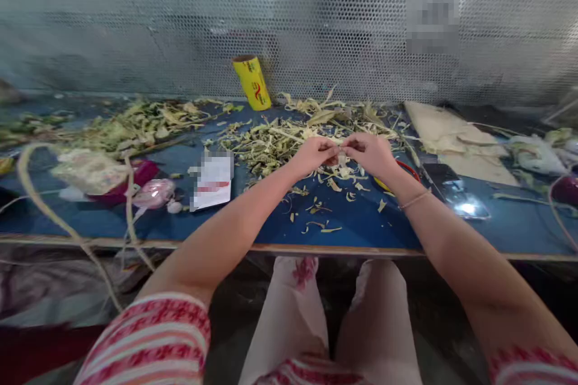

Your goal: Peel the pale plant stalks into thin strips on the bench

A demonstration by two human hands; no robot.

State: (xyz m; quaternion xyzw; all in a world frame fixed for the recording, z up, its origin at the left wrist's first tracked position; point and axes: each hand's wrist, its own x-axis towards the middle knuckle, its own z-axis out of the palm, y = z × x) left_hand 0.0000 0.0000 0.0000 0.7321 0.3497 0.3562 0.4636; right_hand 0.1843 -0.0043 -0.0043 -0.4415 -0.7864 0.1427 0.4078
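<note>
While both hands meet above the middle of the blue table (361, 222), a small pale piece of plant matter (342, 159) sits pinched between them; it is too small to tell exactly what it is. The fingers of the left hand (313, 155) are curled together and clamped on its left side, and the fingers of the right hand (371, 153) are closed on its right side, so the two hands touch at the fingertips. A thin bracelet (414, 200) circles the right wrist.

Just beneath the hands, loose curled shavings (332, 185) lie scattered on the table. Behind the hands spreads a heap of dry yellowish husks and stalks (289, 135), and a second heap (135, 123) lies well to the left of the hands. A yellow tube (251, 82) leans behind the nearer heap, against the far edge. Left of the hands lies a white paper slip (212, 180), and further left a pink wrapped bundle (153, 192) and a clear bag (88, 169). Just right of the right hand a red-rimmed thing (406, 167) shows partly hidden behind the wrist, then a dark phone (445, 177), and beyond it a pale cardboard sheet (456, 135).

A perforated metal mesh wall (316, 18) rises behind the table across the whole view. Below the table's wooden front edge, the person's knees in pale trousers (298, 313) show.
</note>
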